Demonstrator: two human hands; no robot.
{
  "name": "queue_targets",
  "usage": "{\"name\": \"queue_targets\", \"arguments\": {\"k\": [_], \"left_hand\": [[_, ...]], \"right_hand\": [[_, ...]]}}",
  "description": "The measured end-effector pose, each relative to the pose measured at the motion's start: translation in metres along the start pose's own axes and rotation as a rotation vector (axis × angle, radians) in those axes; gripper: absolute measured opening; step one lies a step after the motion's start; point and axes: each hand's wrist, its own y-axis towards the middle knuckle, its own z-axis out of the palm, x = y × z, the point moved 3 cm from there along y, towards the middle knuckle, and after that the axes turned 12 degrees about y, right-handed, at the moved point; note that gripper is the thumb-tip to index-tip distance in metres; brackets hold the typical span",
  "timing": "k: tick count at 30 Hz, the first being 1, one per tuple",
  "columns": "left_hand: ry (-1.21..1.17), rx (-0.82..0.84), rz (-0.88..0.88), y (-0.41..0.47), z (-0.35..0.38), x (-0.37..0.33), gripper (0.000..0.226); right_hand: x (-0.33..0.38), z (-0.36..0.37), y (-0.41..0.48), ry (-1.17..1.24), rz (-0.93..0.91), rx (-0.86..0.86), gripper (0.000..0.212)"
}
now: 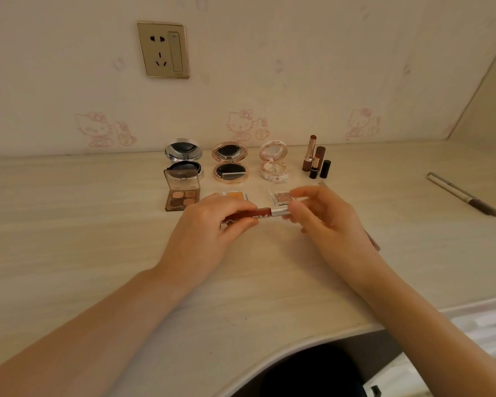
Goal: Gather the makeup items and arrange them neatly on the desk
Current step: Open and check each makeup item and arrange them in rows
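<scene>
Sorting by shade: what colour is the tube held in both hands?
The tube is reddish-brown with a silver cap, clearest in the head view.

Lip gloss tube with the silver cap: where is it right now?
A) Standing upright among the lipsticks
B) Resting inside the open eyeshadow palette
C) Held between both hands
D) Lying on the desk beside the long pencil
C: the left hand grips the reddish body of the lip gloss tube, and the right hand pinches its silver cap end, so the tube lies roughly level between the two hands.
</scene>
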Motion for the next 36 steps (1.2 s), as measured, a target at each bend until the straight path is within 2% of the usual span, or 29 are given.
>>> {"name": "queue_targets", "arguments": {"k": [3, 5, 7, 9, 12, 13, 16, 17, 22, 26, 29, 32, 36], "left_hand": [[0.013, 0.011, 0.003, -0.0001, 0.0011, 0.0000, 0.023], [0.019, 0.016, 0.001, -0.0001, 0.0018, 0.0005, 0.022], [0.026, 0.015, 0.006, -0.0002, 0.0020, 0.0004, 0.021], [0.038, 0.015, 0.011, -0.0004, 0.0020, -0.0002, 0.021], [0.029, 0.013, 0.008, 0.0000, 0.0012, -0.0020, 0.023], [0.026, 0.009, 0.009, 0.0002, 0.0009, -0.0023, 0.023], [0.020, 0.003, 0.006, 0.0007, 0.0007, -0.0017, 0.023], [0.016, 0.000, 0.001, 0.0007, 0.0007, -0.0011, 0.023], [0.026, 0.008, 0.010, 0.0007, 0.0007, -0.0028, 0.022], [0.023, 0.002, 0.003, 0.0006, -0.0002, -0.0018, 0.023], [0.025, -0.002, 0.004, 0.0006, -0.0004, -0.0020, 0.023], [0.035, 0.011, 0.014, 0.0000, 0.0005, -0.0030, 0.023], [0.020, -0.005, -0.002, 0.0003, 0.0003, -0.0013, 0.021]], "right_hand": [[-0.0012, 0.0003, 0.0006, -0.103, -0.019, 0.003, 0.010], [-0.0004, 0.0005, -0.0009, -0.087, -0.032, 0.009, 0.025], [0.0002, -0.0004, -0.0019, -0.041, -0.020, 0.003, 0.029], [0.0002, -0.0003, -0.0018, -0.035, -0.008, -0.005, 0.017], [-0.0006, 0.0009, -0.0003, -0.121, -0.051, -0.013, 0.010], [0.0009, 0.0016, -0.0006, -0.121, -0.068, -0.010, 0.013], [0.0033, 0.0009, -0.0026, -0.081, -0.091, 0.004, 0.038], [0.0042, 0.0008, -0.0030, -0.070, -0.074, 0.000, 0.039], [-0.0007, 0.0017, 0.0001, -0.137, -0.043, -0.008, 0.008], [0.0007, 0.0016, -0.0011, -0.146, -0.070, 0.028, 0.025], [-0.0004, 0.0005, -0.0011, -0.077, -0.027, -0.009, 0.017], [-0.0028, 0.0000, 0.0002, -0.147, -0.034, -0.018, 0.010], [0.0023, 0.0007, -0.0010, -0.121, -0.109, -0.026, 0.023]]}}
